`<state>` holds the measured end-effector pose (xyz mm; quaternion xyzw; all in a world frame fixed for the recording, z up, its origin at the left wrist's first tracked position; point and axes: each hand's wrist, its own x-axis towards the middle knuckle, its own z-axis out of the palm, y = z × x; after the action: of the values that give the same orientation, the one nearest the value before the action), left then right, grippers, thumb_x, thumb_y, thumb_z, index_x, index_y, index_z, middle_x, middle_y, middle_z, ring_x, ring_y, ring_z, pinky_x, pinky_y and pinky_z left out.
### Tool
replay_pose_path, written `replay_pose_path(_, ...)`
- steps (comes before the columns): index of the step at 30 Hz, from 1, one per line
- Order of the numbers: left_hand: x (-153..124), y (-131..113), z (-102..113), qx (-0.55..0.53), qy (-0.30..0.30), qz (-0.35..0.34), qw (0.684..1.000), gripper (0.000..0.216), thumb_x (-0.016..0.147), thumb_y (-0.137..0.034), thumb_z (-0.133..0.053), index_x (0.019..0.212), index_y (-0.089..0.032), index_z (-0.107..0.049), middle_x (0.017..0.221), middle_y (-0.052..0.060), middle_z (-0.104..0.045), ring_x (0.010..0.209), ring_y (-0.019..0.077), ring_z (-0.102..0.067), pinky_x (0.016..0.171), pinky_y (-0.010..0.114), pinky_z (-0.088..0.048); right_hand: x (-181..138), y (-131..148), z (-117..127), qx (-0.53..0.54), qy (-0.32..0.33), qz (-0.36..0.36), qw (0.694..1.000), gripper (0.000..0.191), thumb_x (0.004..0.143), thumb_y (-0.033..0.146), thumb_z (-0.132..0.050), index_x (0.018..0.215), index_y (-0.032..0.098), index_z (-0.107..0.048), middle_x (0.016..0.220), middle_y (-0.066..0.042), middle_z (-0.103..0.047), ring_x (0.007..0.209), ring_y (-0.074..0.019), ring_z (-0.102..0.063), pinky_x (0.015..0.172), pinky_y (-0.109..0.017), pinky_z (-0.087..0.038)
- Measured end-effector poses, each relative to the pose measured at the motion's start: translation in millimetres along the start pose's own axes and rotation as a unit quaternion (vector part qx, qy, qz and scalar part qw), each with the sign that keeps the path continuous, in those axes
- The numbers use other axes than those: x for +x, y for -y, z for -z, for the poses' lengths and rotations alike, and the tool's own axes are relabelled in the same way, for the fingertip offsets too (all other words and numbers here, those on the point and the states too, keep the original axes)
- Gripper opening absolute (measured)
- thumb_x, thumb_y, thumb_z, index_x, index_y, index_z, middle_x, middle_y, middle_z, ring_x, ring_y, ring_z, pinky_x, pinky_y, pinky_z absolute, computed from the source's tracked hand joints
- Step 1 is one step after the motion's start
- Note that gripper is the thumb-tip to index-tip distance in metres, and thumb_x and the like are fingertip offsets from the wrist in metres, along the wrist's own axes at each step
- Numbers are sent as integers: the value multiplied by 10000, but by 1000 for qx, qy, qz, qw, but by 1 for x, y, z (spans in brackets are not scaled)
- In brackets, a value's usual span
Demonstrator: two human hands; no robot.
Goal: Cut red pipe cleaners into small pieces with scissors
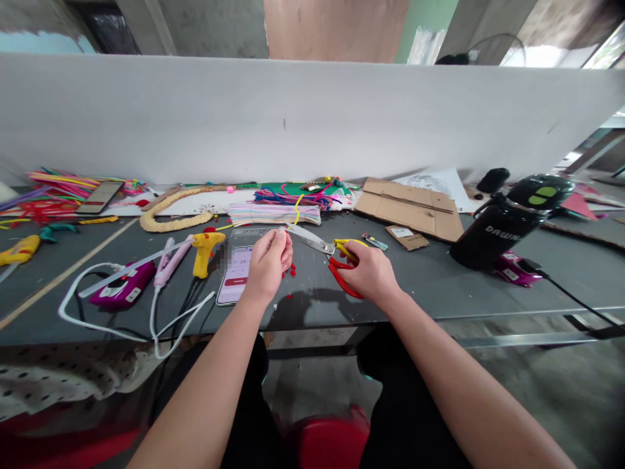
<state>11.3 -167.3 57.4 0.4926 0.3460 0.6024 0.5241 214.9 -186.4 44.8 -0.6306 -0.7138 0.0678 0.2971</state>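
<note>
My right hand (368, 270) holds a pair of scissors (312, 240) with one yellow and one red handle. The handles are spread apart, and the blades point left toward my other hand. Close to the blade tips, my left hand (271, 259) is closed in a pinch; whatever lies between its fingers is too small or hidden to make out. Small red bits (293, 269) lie on the table between the hands. A phone (234, 277) with a lit screen rests just left of my left hand. Behind the blades lies a bundle of pale pipe cleaners (273, 213) with a yellow strip around it.
Left stand a yellow glue gun (205, 253), a pink pen-like tool (170, 260) and a purple power socket (124, 283) with looping cables. Cardboard (410, 207) lies at the back right. A black bottle (502, 221) stands further right. A white partition (293, 117) closes the back.
</note>
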Motion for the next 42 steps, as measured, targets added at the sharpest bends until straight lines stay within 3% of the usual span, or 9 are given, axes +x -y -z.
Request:
replay_pose_path(5,0,3,-2,64,-19,-39,997,316,944,-373,-504,698,-180,-456,524,-58,-372,427,53,-334,426,199,-244,0,0,0,-12,-6,2,1000,243,726,480,-626,813,253,-615,702,15,-656,603,-150,-529,541,-265,-273)
replay_pose_path(17,1,-7,-3,-26,-9,26,999,327,897,-357,-560,664,-189,-405,494,-81,-303,394,46,-276,408,205,-230,0,0,1,-55,-31,28,998,248,751,498,-619,818,259,-631,724,9,-675,659,-173,-587,547,-274,-267)
replay_pose_path(30,1,-9,2,-15,24,42,999,359,877,-384,-581,653,-190,-381,518,-75,-296,422,49,-262,417,196,-233,1,2,6,-82,-10,9,997,291,762,514,-582,666,240,-579,625,-3,-618,603,-165,-542,523,-277,-226)
replay_pose_path(38,0,-10,1,-20,32,48,998,347,887,-368,-570,655,-187,-385,514,-76,-294,419,47,-267,423,194,-233,-1,1,10,-26,27,4,999,298,725,526,-624,846,253,-625,732,9,-664,626,-156,-555,539,-263,-282)
replay_pose_path(42,0,-10,1,-19,36,50,998,347,885,-373,-570,656,-188,-386,514,-76,-293,420,48,-267,424,193,-239,-1,-1,9,-29,23,3,999,284,727,524,-616,814,253,-610,718,10,-659,628,-159,-554,540,-265,-281)
